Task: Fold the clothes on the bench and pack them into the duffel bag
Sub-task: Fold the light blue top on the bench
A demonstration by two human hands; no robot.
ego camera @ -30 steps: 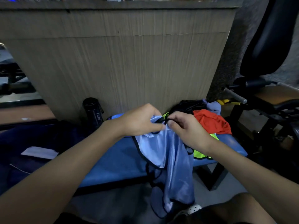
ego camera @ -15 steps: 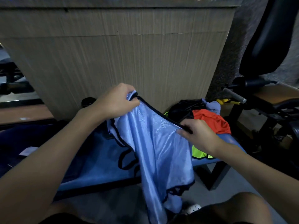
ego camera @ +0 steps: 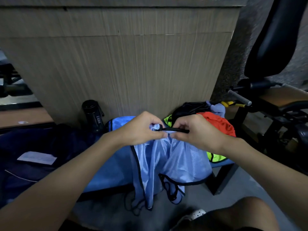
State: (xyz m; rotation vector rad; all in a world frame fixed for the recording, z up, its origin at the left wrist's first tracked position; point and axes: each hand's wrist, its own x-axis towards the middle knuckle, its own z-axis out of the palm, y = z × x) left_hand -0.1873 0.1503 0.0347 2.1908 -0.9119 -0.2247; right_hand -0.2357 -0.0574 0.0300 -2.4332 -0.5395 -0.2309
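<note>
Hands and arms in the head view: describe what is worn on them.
The left hand and right hand are bare: no gloves, and no rings that I can make out. The left forearm and right forearm are uncovered too, with no sleeve, watch or wristband in view up to the frame edge.

At centre we saw a pale blue mesh vest [ego camera: 175,160] edged in black, over a brighter blue bench [ego camera: 113,169]. Right of centre lay an orange-red garment [ego camera: 218,124], a neon yellow-green garment [ego camera: 215,157] and a black garment [ego camera: 188,108]. At left the duffel bag [ego camera: 50,142] was navy, the bottle [ego camera: 93,114] black with white lettering.
</note>
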